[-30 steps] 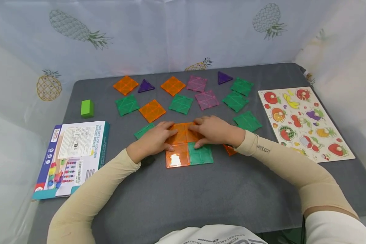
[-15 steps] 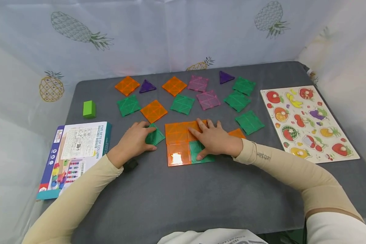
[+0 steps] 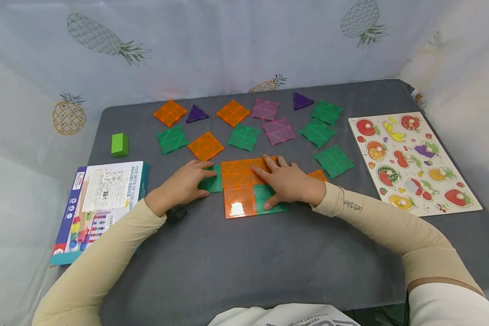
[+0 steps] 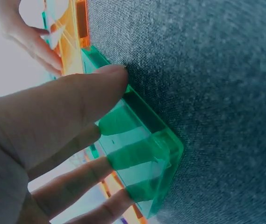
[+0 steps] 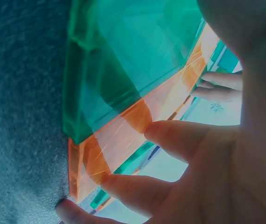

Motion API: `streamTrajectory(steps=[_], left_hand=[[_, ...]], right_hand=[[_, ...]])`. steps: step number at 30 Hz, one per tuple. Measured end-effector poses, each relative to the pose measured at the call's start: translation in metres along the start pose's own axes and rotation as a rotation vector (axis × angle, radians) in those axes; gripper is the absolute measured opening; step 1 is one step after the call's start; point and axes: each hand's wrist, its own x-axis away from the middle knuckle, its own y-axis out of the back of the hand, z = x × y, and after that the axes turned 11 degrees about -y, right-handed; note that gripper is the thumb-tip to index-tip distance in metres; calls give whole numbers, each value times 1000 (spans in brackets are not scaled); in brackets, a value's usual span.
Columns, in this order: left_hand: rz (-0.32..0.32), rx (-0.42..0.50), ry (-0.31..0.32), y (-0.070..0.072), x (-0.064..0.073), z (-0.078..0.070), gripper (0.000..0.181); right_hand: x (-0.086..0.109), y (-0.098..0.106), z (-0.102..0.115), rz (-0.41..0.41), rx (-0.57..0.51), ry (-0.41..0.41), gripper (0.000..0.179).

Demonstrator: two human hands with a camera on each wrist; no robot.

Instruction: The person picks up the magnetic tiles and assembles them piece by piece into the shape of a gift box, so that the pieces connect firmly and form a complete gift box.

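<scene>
Four-cornered see-through tiles lie together mid-table: an orange tile (image 3: 234,175) at upper left, another orange tile (image 3: 240,203) below it, more orange at upper right, and a green tile (image 3: 261,192) at lower right. My left hand (image 3: 182,183) holds a separate green tile (image 3: 213,182) against the block's left side, thumb on the near edge and fingers on the top and far side. My right hand (image 3: 290,182) spreads over the block's right half. Its thumb touches the lower green tile and its fingertips (image 5: 158,133) rest on the orange one beyond.
Loose orange, green and pink squares and purple triangles, such as the orange square (image 3: 205,146), lie behind the block. A box (image 3: 107,190) and green block (image 3: 119,145) are at left. A fruit puzzle board (image 3: 411,163) lies at right.
My left hand left the block, took hold of the green tile at its left, then turned it square and slid it right against the block. My right hand has spread its fingers over the block.
</scene>
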Motion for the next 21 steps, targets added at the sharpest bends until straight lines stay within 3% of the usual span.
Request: streamTrajectory(steps=[16,21], left_hand=[[-31,-39,24,-2,-3,4,54],[-128,-24,61,2,-14,15,51]], right_hand=[[1,-1,0,-8,7,11,109],[2,-2,-1,-5,-1,2,109]])
